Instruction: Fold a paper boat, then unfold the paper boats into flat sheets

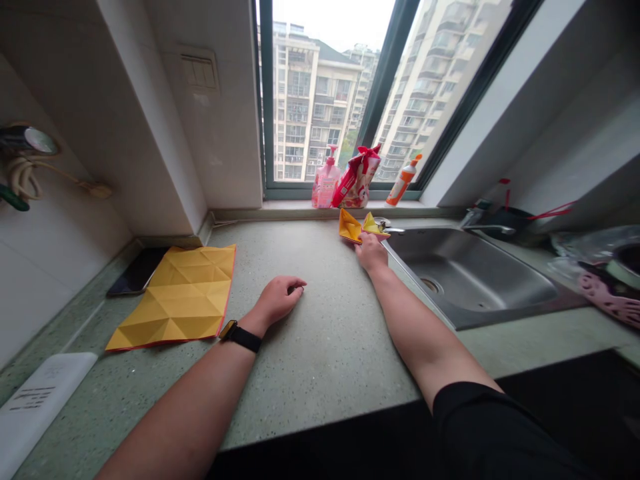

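Observation:
My right hand reaches to the far side of the green speckled counter and grips a small folded yellow paper shape beside the sink's corner. Resting on the counter in the middle, my left hand has its fingers curled under with nothing in them; a black watch sits on that wrist. A large creased yellow paper sheet lies flat on the counter left of my left hand, apart from it.
A steel sink with a tap is on the right. On the window sill stand a pink pump bottle, a red bag and an orange bottle. A dark phone lies by the yellow sheet. A white object lies at the near left.

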Tool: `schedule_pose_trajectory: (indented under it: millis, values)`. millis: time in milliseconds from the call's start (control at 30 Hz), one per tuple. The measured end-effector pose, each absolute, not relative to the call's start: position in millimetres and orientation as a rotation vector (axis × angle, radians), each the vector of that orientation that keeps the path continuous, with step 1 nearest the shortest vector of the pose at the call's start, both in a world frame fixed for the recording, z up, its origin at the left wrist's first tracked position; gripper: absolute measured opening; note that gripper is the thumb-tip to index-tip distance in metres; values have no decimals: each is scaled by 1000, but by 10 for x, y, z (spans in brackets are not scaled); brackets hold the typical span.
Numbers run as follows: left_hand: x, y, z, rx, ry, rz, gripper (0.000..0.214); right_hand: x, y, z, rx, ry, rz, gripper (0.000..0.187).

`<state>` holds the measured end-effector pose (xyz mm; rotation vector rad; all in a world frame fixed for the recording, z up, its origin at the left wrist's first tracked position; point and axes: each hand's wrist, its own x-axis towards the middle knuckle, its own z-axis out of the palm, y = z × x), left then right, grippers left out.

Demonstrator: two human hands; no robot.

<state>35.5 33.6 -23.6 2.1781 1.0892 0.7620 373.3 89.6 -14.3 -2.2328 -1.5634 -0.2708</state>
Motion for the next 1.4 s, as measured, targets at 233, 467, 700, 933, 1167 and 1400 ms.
schedule_pose_trajectory:
  millis: [233, 467, 700, 933, 1167, 1400]
  values:
    - [295, 354, -249, 2050, 1055, 1014, 33, 3545, 698, 95, -1998, -1722, -244, 21]
    - [225, 476, -321, 1607, 1245, 1519, 72, 2974, 221, 95, -1375, -2014, -74, 5]
    - [263, 390, -290, 1601, 1255, 1267, 71, 2709, -125, -61, -1254, -2117, 153, 11]
    - [287, 263, -226, 1794, 1183, 1203, 80, 2835, -138, 38, -1280, -2035, 231, 18]
    - [319, 133, -158, 2006, 1012, 1221, 79, 2808, -251, 116, -1421, -2010, 206, 11]
    - [343, 58, -142, 2104, 925, 1256, 76, 2772, -289, 140, -1355, -2056, 139, 10]
